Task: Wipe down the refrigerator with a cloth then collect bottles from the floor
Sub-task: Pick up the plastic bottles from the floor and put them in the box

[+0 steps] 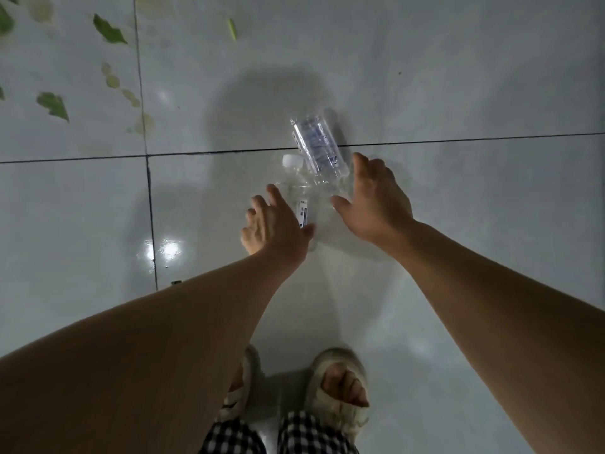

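Two clear plastic bottles lie on the pale tiled floor in front of me. The farther bottle has a blue printed label and lies across a tile joint. The nearer bottle has a white cap pointing away from me and a small white label. My left hand hovers at the nearer bottle's left side, fingers spread. My right hand reaches in from the right, fingers apart, close over the lower end of the farther bottle. Neither hand grips anything. No cloth or refrigerator is in view.
Green leaf scraps and yellowish stains lie on the floor at upper left. My feet in beige sandals and checked trousers stand just below the bottles. Dark tile joints cross the floor.
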A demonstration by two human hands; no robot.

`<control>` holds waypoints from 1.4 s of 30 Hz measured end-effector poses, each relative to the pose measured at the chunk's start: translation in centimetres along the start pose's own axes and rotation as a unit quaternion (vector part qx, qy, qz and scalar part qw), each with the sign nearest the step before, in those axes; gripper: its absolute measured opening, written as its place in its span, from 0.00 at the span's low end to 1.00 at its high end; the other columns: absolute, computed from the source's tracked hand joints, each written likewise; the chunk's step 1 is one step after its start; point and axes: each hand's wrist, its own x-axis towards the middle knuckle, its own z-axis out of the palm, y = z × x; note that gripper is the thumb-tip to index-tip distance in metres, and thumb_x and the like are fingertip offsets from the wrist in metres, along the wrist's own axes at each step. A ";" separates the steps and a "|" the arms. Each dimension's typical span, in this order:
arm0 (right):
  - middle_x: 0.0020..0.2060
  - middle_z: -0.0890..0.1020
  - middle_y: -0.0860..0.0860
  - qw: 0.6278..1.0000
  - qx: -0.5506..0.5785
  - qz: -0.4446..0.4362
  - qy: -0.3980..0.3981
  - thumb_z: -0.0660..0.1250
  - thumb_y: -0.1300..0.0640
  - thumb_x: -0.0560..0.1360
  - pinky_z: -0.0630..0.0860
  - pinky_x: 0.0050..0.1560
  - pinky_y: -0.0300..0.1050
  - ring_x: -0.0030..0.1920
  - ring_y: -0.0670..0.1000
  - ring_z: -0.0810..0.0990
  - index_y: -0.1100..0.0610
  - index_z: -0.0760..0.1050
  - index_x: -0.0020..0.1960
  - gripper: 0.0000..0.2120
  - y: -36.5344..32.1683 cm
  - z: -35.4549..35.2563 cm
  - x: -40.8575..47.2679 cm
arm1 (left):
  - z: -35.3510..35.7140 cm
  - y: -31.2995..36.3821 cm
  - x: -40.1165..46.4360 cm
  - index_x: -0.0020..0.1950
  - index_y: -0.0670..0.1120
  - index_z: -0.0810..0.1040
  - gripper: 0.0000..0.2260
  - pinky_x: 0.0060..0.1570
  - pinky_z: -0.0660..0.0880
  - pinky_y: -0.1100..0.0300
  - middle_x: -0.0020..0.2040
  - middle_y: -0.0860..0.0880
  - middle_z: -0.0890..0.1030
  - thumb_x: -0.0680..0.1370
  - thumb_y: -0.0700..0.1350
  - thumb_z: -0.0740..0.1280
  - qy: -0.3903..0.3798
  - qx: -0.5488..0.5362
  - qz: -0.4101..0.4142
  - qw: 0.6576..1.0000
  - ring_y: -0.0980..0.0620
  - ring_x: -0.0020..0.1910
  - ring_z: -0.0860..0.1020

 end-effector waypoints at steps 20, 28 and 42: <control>0.60 0.72 0.59 0.995 0.009 0.086 0.042 0.67 0.52 0.74 0.70 0.47 0.48 0.60 0.59 0.71 0.63 0.60 0.67 0.29 -4.1 2.3 4.3 | -6.4 -5.5 4.6 0.62 0.43 0.64 0.29 0.49 0.68 0.51 0.58 0.44 0.75 0.69 0.53 0.73 0.073 0.012 0.002 0.997 0.42 0.56 0.74; 0.57 0.73 0.58 0.999 -0.003 0.050 0.016 0.67 0.51 0.73 0.70 0.45 0.48 0.59 0.59 0.71 0.60 0.62 0.63 0.25 -4.9 -6.5 -2.3 | -13.4 -1.5 -1.7 0.59 0.43 0.65 0.26 0.49 0.72 0.50 0.57 0.44 0.76 0.70 0.55 0.71 0.085 0.027 0.034 0.995 0.42 0.55 0.75; 0.55 0.73 0.55 0.995 -0.017 0.046 0.092 0.66 0.50 0.73 0.65 0.41 0.44 0.56 0.56 0.72 0.59 0.62 0.61 0.23 -9.7 -34.0 -18.1 | -36.2 9.5 -19.3 0.62 0.44 0.64 0.25 0.52 0.71 0.48 0.59 0.43 0.74 0.74 0.55 0.68 0.146 0.087 0.170 0.971 0.43 0.58 0.73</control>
